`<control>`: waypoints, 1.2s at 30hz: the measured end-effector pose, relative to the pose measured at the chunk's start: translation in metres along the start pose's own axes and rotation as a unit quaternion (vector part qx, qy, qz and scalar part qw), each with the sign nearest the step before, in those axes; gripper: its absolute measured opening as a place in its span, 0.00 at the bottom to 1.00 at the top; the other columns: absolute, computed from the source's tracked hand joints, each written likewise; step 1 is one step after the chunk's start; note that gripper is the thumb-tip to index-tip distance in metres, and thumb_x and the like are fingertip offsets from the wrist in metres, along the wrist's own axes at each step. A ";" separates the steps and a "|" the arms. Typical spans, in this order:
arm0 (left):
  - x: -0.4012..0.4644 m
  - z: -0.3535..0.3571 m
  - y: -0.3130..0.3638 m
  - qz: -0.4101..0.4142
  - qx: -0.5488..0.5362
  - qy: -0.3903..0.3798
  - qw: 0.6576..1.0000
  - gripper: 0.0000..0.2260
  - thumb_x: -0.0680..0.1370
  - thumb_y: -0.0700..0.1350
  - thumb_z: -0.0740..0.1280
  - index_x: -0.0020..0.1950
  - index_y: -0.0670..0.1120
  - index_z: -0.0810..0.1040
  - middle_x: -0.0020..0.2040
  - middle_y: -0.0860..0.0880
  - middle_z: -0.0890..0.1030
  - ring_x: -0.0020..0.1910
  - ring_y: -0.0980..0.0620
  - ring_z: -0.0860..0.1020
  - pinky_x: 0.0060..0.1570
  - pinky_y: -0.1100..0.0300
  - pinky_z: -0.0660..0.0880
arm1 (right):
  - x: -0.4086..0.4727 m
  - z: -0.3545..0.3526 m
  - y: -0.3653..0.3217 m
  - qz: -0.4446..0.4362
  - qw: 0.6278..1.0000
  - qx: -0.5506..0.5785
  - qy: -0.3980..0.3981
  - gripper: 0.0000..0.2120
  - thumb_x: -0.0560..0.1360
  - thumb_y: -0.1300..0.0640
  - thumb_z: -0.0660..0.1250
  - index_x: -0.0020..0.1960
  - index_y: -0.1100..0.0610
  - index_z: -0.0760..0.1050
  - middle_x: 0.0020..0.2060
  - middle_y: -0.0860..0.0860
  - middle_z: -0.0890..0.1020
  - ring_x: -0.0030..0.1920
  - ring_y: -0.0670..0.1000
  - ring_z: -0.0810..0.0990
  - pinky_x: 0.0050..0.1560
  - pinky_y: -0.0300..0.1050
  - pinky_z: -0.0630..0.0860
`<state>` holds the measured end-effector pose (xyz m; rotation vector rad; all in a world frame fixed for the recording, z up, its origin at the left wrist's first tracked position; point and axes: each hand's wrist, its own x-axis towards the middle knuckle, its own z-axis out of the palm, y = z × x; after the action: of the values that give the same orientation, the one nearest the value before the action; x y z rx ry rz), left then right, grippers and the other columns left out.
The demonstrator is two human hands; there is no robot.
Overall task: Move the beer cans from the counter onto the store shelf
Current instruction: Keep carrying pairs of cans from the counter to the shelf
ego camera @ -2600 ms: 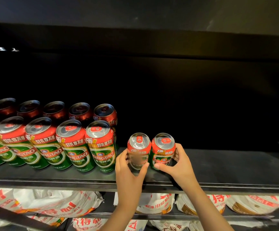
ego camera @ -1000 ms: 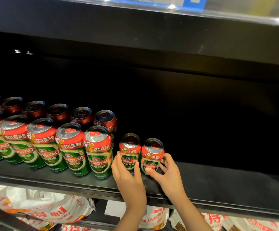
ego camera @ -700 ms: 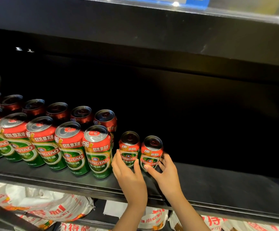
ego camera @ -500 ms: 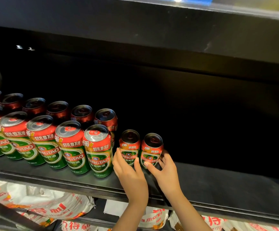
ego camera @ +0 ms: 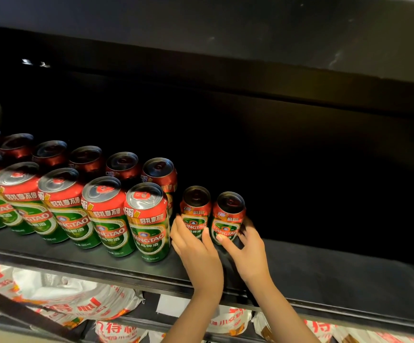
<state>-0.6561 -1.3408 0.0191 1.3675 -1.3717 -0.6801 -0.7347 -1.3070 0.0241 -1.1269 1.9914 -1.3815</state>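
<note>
Head view, and I start at the fingers: my left hand (ego camera: 196, 253) curls round the left small can (ego camera: 195, 214), thumb up its front, the other fingers wrapped round its left side. My right hand (ego camera: 246, 251) grips the right small can (ego camera: 228, 217) the same way, thumb laid across the front near the base, fingers hooked behind its right side. I see both cans upright, touching side by side, well back on the shelf (ego camera: 324, 276); the hands hide their bases, so I cannot tell whether they rest on it.

At nine o'clock from my left hand, just beside it, I see the nearest tall can (ego camera: 149, 224), the right end of a front row of tall cans (ego camera: 59, 209) that runs off toward the left edge. A back row of cans (ego camera: 89, 159) stands behind them in shadow, its last one at eleven o'clock from my left hand.

Toward twelve o'clock I see only a dark back wall and the underside of the upper shelf (ego camera: 250, 33). At six o'clock, below the shelf's front lip, printed white sacks (ego camera: 59, 293) lie on a lower level, their red lettering partly showing.
</note>
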 end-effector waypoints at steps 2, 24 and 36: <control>0.001 0.000 0.001 -0.001 0.004 -0.004 1.000 0.25 0.78 0.43 0.63 0.73 0.39 0.59 0.69 0.41 0.65 0.69 0.44 0.64 0.65 0.54 0.64 | 0.001 0.001 0.001 -0.001 1.000 -0.002 -0.002 0.25 0.71 0.55 0.72 0.65 0.50 0.67 0.56 0.41 0.73 0.52 0.35 0.72 0.45 0.22 0.70; -0.005 -0.042 -0.001 -0.014 -0.005 -0.155 0.988 0.32 0.79 0.39 0.62 0.77 0.46 0.47 0.77 0.52 0.49 0.72 0.64 0.49 0.64 0.77 0.46 | -0.005 -0.001 -0.009 0.010 1.000 -0.026 0.000 0.26 0.73 0.54 0.71 0.67 0.52 0.66 0.55 0.40 0.72 0.50 0.33 0.70 0.46 0.18 0.65; 0.012 -0.099 -0.016 0.103 0.176 -0.452 0.868 0.25 0.79 0.48 0.62 0.74 0.51 0.60 0.74 0.52 0.61 0.75 0.54 0.54 0.72 0.59 0.53 | -0.096 -0.029 -0.014 0.078 0.991 -0.037 0.100 0.11 0.77 0.55 0.65 0.59 0.46 0.75 0.55 0.38 0.78 0.58 0.35 0.74 0.59 0.32 0.71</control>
<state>-0.5576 -1.3288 0.0373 1.1675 -2.4515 -1.0215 -0.6978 -1.2142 0.0408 -0.8708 2.2357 -1.3957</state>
